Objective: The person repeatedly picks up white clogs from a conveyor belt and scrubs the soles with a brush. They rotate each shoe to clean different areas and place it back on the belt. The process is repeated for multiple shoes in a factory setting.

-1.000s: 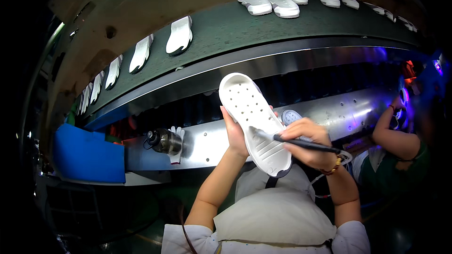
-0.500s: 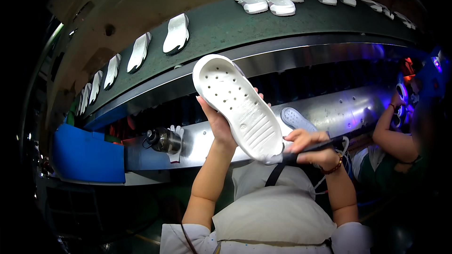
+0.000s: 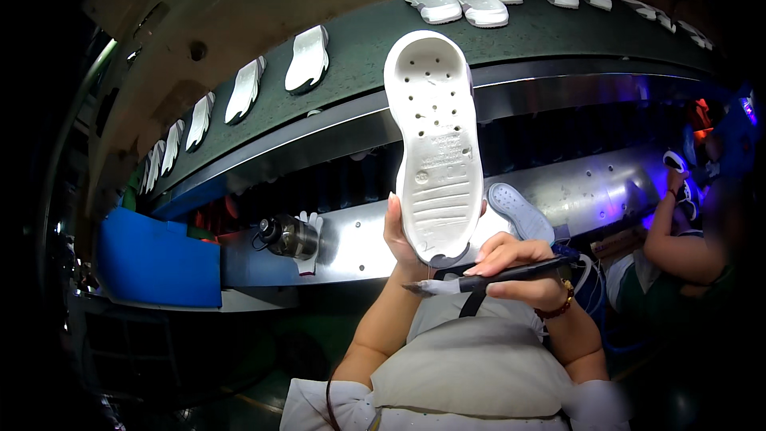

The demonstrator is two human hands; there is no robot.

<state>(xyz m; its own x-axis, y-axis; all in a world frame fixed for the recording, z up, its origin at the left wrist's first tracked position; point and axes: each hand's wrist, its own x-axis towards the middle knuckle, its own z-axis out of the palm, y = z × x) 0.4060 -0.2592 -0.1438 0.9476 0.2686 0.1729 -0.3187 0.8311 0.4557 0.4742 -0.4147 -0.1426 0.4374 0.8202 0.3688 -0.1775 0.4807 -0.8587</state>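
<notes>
A white shoe sole (image 3: 443,172) with small holes at its wide end and ridges lower down stands nearly upright before me, its inner face toward me. My left hand (image 3: 401,241) is closed round its lower part, thumb on the left edge; most fingers are hidden behind it. Just below the sole's narrow end, my right hand (image 3: 523,270) grips a black-handled brush (image 3: 511,274). The brush's pale section and dark tip point left, slightly apart from the sole.
Pale soles, such as one (image 3: 307,60), lie along a green conveyor belt (image 3: 359,52). On the metal ledge (image 3: 351,243) are a dark bottle (image 3: 286,237), a white glove (image 3: 311,249) and a grey-blue sole (image 3: 519,211). A blue bin (image 3: 159,259) stands left; another person's arm (image 3: 670,231) is at right.
The sole has moved up and right and turned more upright. My right hand has drawn the brush from the sole's lower end, and its tip now shows in front, pointing left.
</notes>
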